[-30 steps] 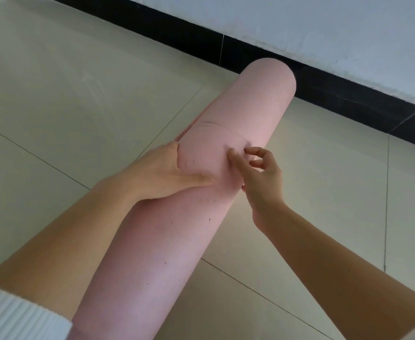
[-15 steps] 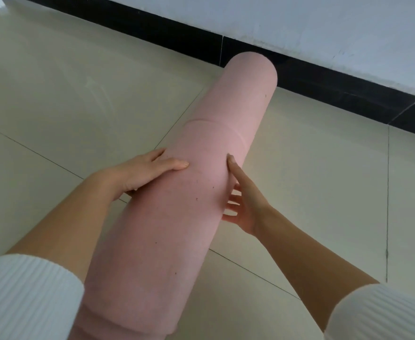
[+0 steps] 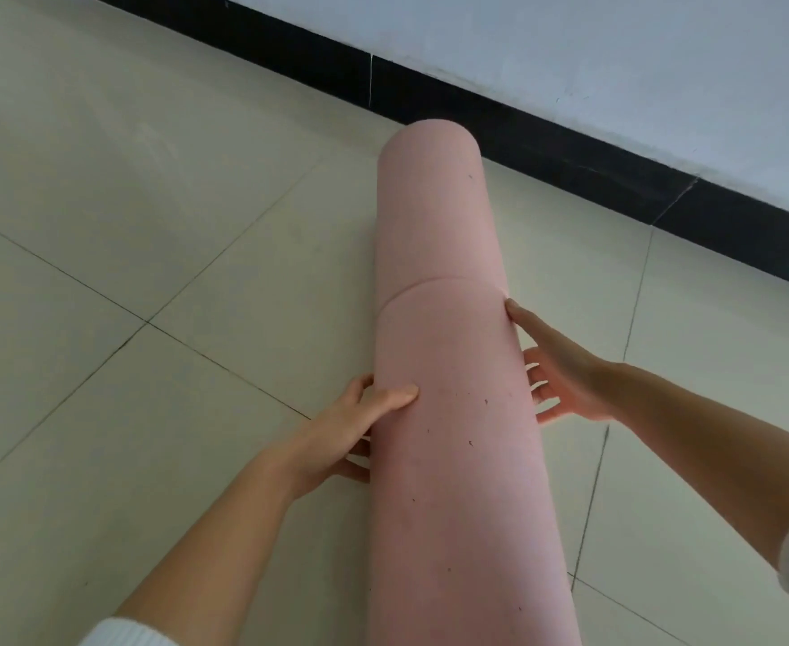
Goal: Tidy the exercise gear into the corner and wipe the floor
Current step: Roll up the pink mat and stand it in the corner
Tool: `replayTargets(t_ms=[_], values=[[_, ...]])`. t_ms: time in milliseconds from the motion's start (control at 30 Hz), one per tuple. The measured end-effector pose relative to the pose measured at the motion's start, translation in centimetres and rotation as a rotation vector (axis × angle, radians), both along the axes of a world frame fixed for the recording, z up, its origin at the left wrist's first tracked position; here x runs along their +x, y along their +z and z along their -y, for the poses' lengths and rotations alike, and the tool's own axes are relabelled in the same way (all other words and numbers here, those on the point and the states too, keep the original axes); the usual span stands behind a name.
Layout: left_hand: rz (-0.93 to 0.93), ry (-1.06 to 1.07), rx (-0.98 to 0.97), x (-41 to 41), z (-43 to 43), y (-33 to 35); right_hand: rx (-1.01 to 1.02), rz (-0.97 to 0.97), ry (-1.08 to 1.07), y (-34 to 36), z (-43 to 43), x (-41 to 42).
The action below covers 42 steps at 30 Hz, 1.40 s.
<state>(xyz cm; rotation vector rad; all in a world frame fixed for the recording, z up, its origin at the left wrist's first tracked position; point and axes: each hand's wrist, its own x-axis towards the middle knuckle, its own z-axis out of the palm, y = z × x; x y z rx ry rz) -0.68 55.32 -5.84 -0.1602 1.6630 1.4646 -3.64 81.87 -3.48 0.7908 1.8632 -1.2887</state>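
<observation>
Foam, pink and matte, rolled into a thick cylinder: that's the mat [image 3: 448,412] I'm watching, running away from me along the middle of the view, its rounded far end near the black skirting [image 3: 570,146] under the pale wall [image 3: 616,49]. A curved outer edge [image 3: 430,291] crosses the roll about halfway up, and small dark flecks dot the soft surface. My left hand [image 3: 360,428] lies spread against the roll's left flank, thumb [image 3: 397,396] flat across the front and denting the foam slightly, fingers reaching round behind. My right hand [image 3: 565,380] presses the opposite flank, wide and straight-fingered, thumb [image 3: 521,319] along the side just below that edge. Both hands are flat against the mat, neither one curled round it. The floor [image 3: 150,179] is glossy cream tile with thin dark grout lines. White ribbed sleeves [image 3: 122,634] show at the bottom corners. I can't tell whether the mat rests on the tiles.
</observation>
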Motion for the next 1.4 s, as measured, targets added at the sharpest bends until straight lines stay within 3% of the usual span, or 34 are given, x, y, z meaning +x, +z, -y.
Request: replayTargets(t_ms=[200, 333, 500, 633, 800, 1067, 1233, 1400], values=[[0.109, -0.096, -0.027, 3.5, -5.8, -0.1, -0.116, 0.071, 0.033, 0.2, -6.9, 6.4], [0.029, -0.211, -0.163, 4.1, -8.4, 1.3, -0.293, 0.128, -0.021, -0.4, -10.9, 11.9], [-0.166, -0.223, -0.219, 2.0, -12.5, 3.3, -0.309, -0.101, -0.354, -3.3, -11.6, 14.8], [-0.312, -0.094, -0.226, 2.5, -16.3, 4.8, -0.522, -0.166, -0.631, -4.4, -10.3, 14.5], [-0.425, -0.043, -0.249, 3.3, -17.5, 6.6, -0.552, -0.281, -0.654, -2.8, -11.0, 14.9], [-0.603, -0.012, -0.096, 1.0, -19.6, 16.8, -0.358, -0.654, -0.455, 8.9, -15.5, 12.7], [-0.399, 0.034, 0.169, 0.9, -21.1, 26.0, -0.235, -0.736, -0.321, 19.8, -18.8, 13.5], [-0.205, 0.028, 0.065, 3.3, -22.5, 34.4, -0.218, -0.627, -0.382, 28.5, -19.7, 16.6]])
